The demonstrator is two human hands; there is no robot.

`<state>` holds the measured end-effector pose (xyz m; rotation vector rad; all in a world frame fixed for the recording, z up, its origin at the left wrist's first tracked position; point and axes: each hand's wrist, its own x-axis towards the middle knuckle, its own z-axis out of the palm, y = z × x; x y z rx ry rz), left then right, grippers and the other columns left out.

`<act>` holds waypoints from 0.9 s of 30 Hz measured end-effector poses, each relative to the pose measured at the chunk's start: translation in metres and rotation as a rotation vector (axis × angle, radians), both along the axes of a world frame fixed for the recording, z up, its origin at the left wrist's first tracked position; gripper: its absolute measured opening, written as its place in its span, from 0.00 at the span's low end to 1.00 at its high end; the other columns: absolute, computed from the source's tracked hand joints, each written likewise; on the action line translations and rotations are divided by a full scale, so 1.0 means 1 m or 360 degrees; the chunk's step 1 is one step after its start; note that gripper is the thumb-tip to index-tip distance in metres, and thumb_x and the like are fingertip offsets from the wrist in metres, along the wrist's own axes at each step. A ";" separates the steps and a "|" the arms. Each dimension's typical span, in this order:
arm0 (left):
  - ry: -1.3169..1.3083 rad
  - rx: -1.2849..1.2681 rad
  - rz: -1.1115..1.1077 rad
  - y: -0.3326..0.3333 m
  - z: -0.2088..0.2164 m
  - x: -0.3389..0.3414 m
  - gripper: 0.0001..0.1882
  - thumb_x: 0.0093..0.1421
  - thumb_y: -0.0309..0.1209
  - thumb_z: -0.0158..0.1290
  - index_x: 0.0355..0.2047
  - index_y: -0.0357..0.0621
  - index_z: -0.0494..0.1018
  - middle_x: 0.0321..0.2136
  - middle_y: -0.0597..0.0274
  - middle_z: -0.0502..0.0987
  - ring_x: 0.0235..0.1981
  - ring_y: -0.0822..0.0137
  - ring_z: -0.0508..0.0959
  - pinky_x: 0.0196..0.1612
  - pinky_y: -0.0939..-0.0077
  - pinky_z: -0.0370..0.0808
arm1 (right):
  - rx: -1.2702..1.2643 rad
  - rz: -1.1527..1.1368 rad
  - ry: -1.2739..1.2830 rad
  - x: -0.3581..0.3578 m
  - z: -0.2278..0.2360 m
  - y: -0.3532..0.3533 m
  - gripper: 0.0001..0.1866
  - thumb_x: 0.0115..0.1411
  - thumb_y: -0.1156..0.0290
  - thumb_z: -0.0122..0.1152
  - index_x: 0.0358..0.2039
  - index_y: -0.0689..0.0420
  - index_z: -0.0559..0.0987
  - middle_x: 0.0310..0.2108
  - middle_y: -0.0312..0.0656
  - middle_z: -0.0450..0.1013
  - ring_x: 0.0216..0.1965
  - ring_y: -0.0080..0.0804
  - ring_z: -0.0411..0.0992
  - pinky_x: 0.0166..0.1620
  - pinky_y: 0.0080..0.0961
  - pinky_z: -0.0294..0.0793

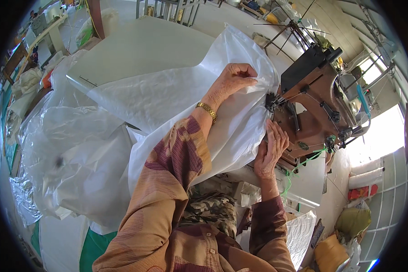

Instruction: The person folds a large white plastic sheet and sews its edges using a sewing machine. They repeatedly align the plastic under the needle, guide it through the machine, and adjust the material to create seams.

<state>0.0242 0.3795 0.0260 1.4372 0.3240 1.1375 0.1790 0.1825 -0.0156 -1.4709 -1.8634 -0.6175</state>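
A white, slightly see-through sheet [167, 102] is spread across the table, its right edge bunched at the needle end of a brown sewing machine [310, 109]. My left hand [231, 84] lies over the sheet just left of the machine, thumb and fingers closed in a pinch on a fold of it. Below the presser foot [272, 102], my right hand [272, 147] rests at the sheet's edge beside the machine body, fingers stretched and slightly bent. Its thumb side is partly hidden, and I see nothing held in it. The stitching point is too small to make out.
A heap of clear and white plastic film [77, 167] lies on the left. The pale tabletop [145, 50] extends behind the sheet. Green thread [303, 163] hangs at the machine's near side. A thread stand [297, 27] rises behind it, and sacks [353, 220] sit at the lower right.
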 end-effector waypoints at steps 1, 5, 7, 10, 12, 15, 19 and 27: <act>0.0008 -0.0015 -0.0021 -0.001 0.002 -0.001 0.08 0.54 0.30 0.63 0.29 0.42 0.75 0.23 0.80 0.70 0.26 0.85 0.67 0.31 0.88 0.65 | -0.0008 -0.0005 0.0004 -0.001 0.000 0.000 0.23 0.63 0.71 0.47 0.59 0.59 0.71 0.59 0.44 0.69 0.62 0.46 0.64 0.66 0.46 0.49; -0.0070 0.0045 -0.0011 0.005 -0.003 0.004 0.08 0.54 0.31 0.63 0.29 0.42 0.75 0.23 0.79 0.70 0.26 0.85 0.67 0.31 0.87 0.65 | -0.0016 -0.0010 0.0038 -0.001 0.002 0.001 0.21 0.63 0.70 0.50 0.57 0.58 0.73 0.59 0.41 0.70 0.62 0.44 0.64 0.66 0.46 0.49; -0.0022 0.0009 0.0016 0.001 -0.001 0.003 0.08 0.54 0.30 0.63 0.29 0.42 0.75 0.24 0.78 0.70 0.26 0.84 0.67 0.30 0.87 0.65 | -0.0018 -0.0023 0.0043 -0.001 0.002 0.000 0.22 0.63 0.70 0.50 0.57 0.58 0.73 0.59 0.41 0.70 0.62 0.43 0.63 0.66 0.46 0.49; -0.0040 -0.0029 -0.0020 -0.001 0.001 0.004 0.08 0.55 0.30 0.62 0.29 0.40 0.76 0.23 0.77 0.71 0.26 0.83 0.69 0.31 0.85 0.68 | -0.0033 -0.0020 0.0054 -0.001 0.004 -0.002 0.22 0.62 0.70 0.51 0.57 0.58 0.73 0.59 0.41 0.69 0.62 0.43 0.63 0.66 0.46 0.49; 0.0129 0.0052 0.0245 0.001 -0.001 0.008 0.09 0.55 0.29 0.62 0.33 0.38 0.76 0.26 0.71 0.75 0.28 0.77 0.73 0.34 0.80 0.71 | -0.0048 -0.0008 0.0057 0.000 0.007 -0.005 0.22 0.61 0.71 0.52 0.57 0.57 0.73 0.59 0.41 0.69 0.62 0.43 0.64 0.66 0.46 0.50; 0.0323 0.0621 0.1154 -0.011 -0.006 0.019 0.11 0.54 0.24 0.60 0.39 0.37 0.75 0.33 0.59 0.77 0.34 0.62 0.77 0.39 0.70 0.74 | -0.0064 0.0021 0.0063 -0.001 0.010 -0.007 0.22 0.59 0.73 0.55 0.56 0.57 0.73 0.58 0.41 0.69 0.61 0.43 0.64 0.65 0.46 0.51; 0.0398 0.1021 0.1146 -0.089 0.008 0.008 0.19 0.52 0.22 0.59 0.46 0.40 0.73 0.42 0.50 0.75 0.44 0.47 0.75 0.46 0.59 0.73 | 0.0011 0.0115 0.0108 -0.002 0.011 -0.002 0.20 0.55 0.79 0.58 0.51 0.58 0.75 0.55 0.43 0.70 0.58 0.44 0.67 0.63 0.45 0.56; 0.1023 0.1261 0.0988 -0.172 -0.002 0.013 0.27 0.50 0.23 0.59 0.54 0.36 0.71 0.48 0.52 0.68 0.46 0.49 0.70 0.48 0.60 0.71 | 0.0457 0.0233 0.0455 0.013 0.001 -0.005 0.14 0.54 0.83 0.53 0.41 0.59 0.75 0.47 0.43 0.74 0.52 0.47 0.71 0.59 0.47 0.63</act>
